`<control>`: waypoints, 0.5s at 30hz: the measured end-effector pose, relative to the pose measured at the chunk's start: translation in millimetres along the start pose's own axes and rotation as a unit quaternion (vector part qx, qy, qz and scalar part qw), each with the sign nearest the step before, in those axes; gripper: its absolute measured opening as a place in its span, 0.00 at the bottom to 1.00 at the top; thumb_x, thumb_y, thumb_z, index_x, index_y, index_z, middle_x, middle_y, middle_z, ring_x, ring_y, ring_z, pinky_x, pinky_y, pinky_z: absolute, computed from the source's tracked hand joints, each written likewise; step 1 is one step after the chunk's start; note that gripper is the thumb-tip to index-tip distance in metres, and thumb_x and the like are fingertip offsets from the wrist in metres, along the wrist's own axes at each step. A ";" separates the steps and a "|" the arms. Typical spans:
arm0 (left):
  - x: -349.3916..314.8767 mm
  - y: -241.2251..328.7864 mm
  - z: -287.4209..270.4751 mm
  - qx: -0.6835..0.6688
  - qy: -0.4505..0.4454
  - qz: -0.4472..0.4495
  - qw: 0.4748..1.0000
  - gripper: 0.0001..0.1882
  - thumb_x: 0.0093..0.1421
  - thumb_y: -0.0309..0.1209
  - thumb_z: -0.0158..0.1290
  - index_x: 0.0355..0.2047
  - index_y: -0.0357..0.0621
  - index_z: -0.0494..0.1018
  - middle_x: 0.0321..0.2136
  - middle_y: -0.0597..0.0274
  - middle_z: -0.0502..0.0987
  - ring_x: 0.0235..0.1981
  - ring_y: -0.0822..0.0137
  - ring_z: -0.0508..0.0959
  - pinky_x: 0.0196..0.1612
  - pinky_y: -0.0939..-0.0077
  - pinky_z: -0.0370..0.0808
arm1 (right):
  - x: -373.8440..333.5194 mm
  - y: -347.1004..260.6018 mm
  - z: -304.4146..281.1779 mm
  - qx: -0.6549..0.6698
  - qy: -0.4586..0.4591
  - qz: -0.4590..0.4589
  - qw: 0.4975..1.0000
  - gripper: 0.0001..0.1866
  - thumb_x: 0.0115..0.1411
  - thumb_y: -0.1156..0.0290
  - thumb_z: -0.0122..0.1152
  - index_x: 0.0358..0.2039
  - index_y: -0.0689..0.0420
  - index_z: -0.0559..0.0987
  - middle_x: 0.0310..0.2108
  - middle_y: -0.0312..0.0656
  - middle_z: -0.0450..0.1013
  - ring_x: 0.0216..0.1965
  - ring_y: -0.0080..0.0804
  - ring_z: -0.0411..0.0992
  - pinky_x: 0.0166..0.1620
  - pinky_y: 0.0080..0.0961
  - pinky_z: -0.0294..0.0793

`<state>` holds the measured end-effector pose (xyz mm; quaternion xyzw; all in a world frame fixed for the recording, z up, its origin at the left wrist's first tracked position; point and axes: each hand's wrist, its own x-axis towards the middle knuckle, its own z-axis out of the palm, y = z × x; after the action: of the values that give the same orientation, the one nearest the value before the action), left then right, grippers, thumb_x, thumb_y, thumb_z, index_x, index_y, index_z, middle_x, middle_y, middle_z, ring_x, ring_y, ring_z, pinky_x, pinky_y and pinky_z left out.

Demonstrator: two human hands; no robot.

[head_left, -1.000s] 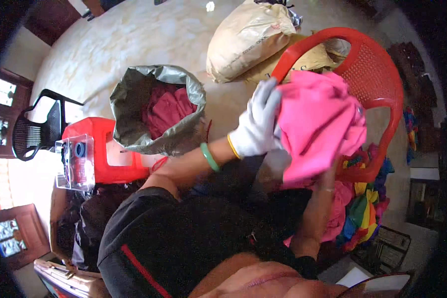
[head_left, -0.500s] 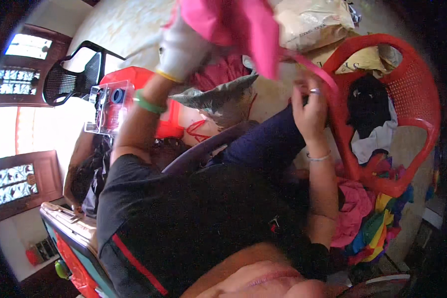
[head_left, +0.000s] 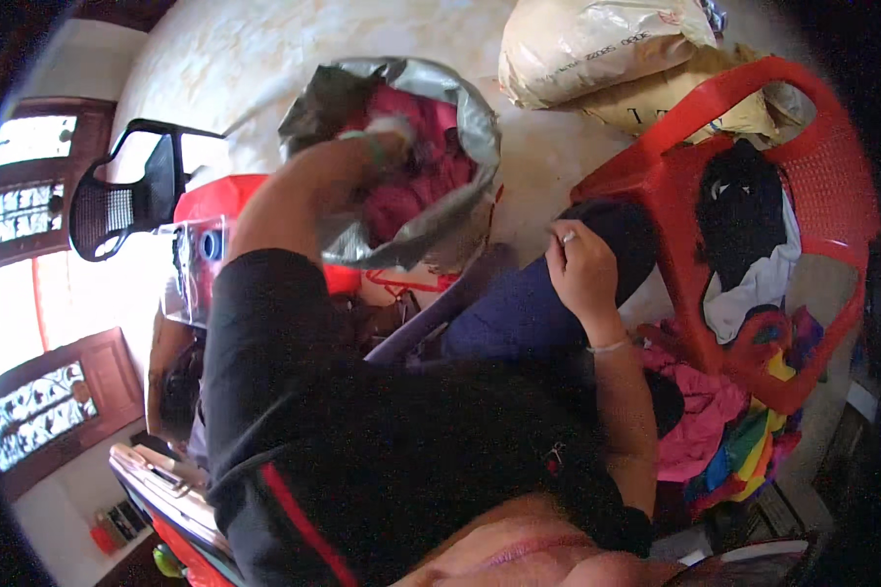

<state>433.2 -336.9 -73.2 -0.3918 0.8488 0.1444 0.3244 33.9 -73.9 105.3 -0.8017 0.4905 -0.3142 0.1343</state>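
My left hand, in a whitish glove with a green band at the wrist, reaches down into a grey sack. Pink cloth lies bunched inside it, around the hand. Motion blur and the sack hide the fingers, so what they hold cannot be seen. My right hand is bare, with a ring and a bracelet, and rests on my dark blue trouser leg. Its fingers are curled in, with nothing showing from them.
At right stands a red plastic chair with black cloth on it. Pink and rainbow-coloured fabric lies below. Pale filled bags sit at the back. A clear plastic box and a black chair are at left.
My left hand has come down from high up with the pink cloth and is now inside the sack. The right hand has lowered onto my leg, away from a pink strip.
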 end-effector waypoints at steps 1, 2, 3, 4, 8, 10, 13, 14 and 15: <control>7.6 -1.7 7.9 -0.156 -0.119 0.046 0.980 0.10 0.50 0.37 0.52 0.31 0.51 0.79 0.33 0.56 0.78 0.35 0.55 0.78 0.36 0.64 0.77 | 0.4 0.4 1.9 0.003 0.004 -0.001 1.000 0.07 0.50 0.76 0.55 0.31 0.59 0.73 0.30 0.45 0.71 0.30 0.46 0.71 0.33 0.35 0.71; 17.7 2.5 9.0 -0.303 -0.233 0.092 0.920 0.10 0.51 0.37 0.52 0.33 0.52 0.78 0.34 0.57 0.78 0.37 0.54 0.78 0.37 0.64 0.76 | 1.1 2.9 3.5 0.003 0.010 0.000 1.000 0.06 0.50 0.76 0.56 0.31 0.59 0.73 0.29 0.45 0.71 0.30 0.45 0.71 0.33 0.35 0.71; 20.2 119.1 -32.9 -0.270 -0.248 0.149 0.918 0.10 0.51 0.37 0.52 0.33 0.52 0.78 0.34 0.57 0.78 0.37 0.54 0.78 0.37 0.64 0.76 | -8.4 16.7 0.3 -0.018 0.015 0.042 0.999 0.06 0.49 0.77 0.57 0.29 0.59 0.73 0.28 0.45 0.71 0.30 0.45 0.72 0.33 0.35 0.71; 33.0 124.8 -100.8 -0.215 -0.262 0.187 0.922 0.13 0.53 0.38 0.50 0.37 0.50 0.76 0.37 0.56 0.77 0.38 0.55 0.76 0.38 0.65 0.75 | -20.0 30.1 0.1 -0.043 0.015 0.085 0.995 0.06 0.48 0.77 0.57 0.29 0.59 0.73 0.28 0.46 0.71 0.30 0.44 0.72 0.33 0.34 0.71; -82.6 77.2 -91.0 -0.134 -0.232 0.108 0.957 0.13 0.54 0.39 0.49 0.37 0.49 0.76 0.36 0.55 0.77 0.38 0.55 0.76 0.38 0.64 0.74 | -4.7 21.3 -1.9 0.005 0.039 0.071 0.997 0.08 0.47 0.74 0.59 0.29 0.59 0.74 0.29 0.45 0.72 0.30 0.42 0.72 0.34 0.34 0.72; -100.4 52.9 -92.5 -0.079 -0.217 0.078 0.970 0.14 0.55 0.39 0.49 0.37 0.48 0.76 0.36 0.55 0.77 0.37 0.55 0.76 0.38 0.64 0.74 | -2.1 23.1 -2.5 0.017 0.052 0.098 0.994 0.08 0.47 0.72 0.59 0.29 0.59 0.75 0.31 0.45 0.72 0.32 0.42 0.72 0.35 0.35 0.72; -107.3 19.6 -108.5 0.015 -0.191 0.049 0.980 0.15 0.55 0.40 0.48 0.37 0.47 0.76 0.36 0.54 0.77 0.36 0.54 0.76 0.38 0.63 0.74 | -5.7 29.0 -5.7 0.032 0.093 0.088 0.991 0.10 0.45 0.75 0.60 0.30 0.58 0.74 0.27 0.44 0.71 0.28 0.40 0.72 0.31 0.32 0.72; -107.0 11.9 -114.8 0.048 -0.186 0.044 0.980 0.15 0.56 0.41 0.48 0.37 0.47 0.76 0.36 0.54 0.77 0.36 0.54 0.76 0.37 0.62 0.74 | -13.2 32.7 3.5 0.025 0.111 0.064 0.991 0.10 0.46 0.74 0.60 0.31 0.58 0.74 0.27 0.43 0.71 0.27 0.40 0.72 0.30 0.32 0.72; -102.7 7.8 -121.8 0.079 -0.179 0.043 0.980 0.15 0.56 0.41 0.47 0.37 0.46 0.75 0.36 0.54 0.77 0.36 0.54 0.76 0.37 0.62 0.74 | -21.2 35.2 9.2 0.015 0.125 0.042 0.991 0.10 0.46 0.73 0.60 0.31 0.58 0.74 0.27 0.43 0.71 0.26 0.40 0.71 0.30 0.33 0.71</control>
<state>423.5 -334.0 85.9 -0.2960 0.8019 0.1587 0.4941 8.2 -73.4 72.0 -0.7328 0.5317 -0.4136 0.0963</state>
